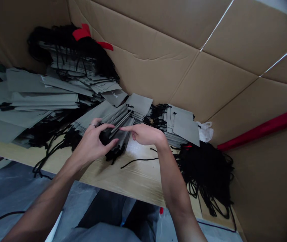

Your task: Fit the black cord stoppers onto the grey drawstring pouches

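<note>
My left hand, with a ring on one finger, grips the near end of a stack of flat grey paper bags with black cord handles, lying on a wooden table. My right hand rests at the stack's right side, its index finger stretched out and touching the top bags. A loose black cord lies on the table just in front of my hands.
More grey bag piles lie at left, behind and right. A heap of black cords fills the right corner. Red ribbon tops the far pile. Cardboard walls enclose the table.
</note>
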Motion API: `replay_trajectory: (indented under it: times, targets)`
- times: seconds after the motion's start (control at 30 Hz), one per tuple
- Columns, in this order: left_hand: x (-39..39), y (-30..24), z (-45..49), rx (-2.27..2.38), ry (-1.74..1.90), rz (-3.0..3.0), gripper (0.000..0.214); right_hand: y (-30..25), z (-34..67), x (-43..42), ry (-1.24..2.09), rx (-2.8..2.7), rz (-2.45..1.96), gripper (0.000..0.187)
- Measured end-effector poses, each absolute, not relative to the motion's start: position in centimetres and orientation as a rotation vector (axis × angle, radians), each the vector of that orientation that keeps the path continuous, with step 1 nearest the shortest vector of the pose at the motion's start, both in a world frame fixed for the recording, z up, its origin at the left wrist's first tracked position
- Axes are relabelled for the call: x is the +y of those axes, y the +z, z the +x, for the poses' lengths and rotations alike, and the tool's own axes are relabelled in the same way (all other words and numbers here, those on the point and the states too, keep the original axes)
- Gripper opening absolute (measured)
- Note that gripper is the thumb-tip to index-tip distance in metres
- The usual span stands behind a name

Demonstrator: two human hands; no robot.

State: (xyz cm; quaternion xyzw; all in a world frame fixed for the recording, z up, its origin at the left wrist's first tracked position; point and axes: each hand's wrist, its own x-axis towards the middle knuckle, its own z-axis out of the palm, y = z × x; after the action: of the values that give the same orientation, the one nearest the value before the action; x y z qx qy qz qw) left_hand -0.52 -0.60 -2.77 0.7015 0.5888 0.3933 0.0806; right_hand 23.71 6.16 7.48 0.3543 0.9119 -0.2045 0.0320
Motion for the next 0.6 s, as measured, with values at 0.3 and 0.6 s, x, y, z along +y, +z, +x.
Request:
replay_trajectory:
  times: [0.3, 0.6]
  targets:
    - [0.1, -3.0, -0.8, 1.814, 1.215, 2.025, 0.048, 8.4, 24.4, 6.3, -0.603, 2.792, 1.155, 0.062]
    - [-0.1, -2.9, -1.0, 1.793, 1.219, 2.023, 0.049, 8.8, 23.9, 5.8, -0.659, 2.801, 1.174, 0.072]
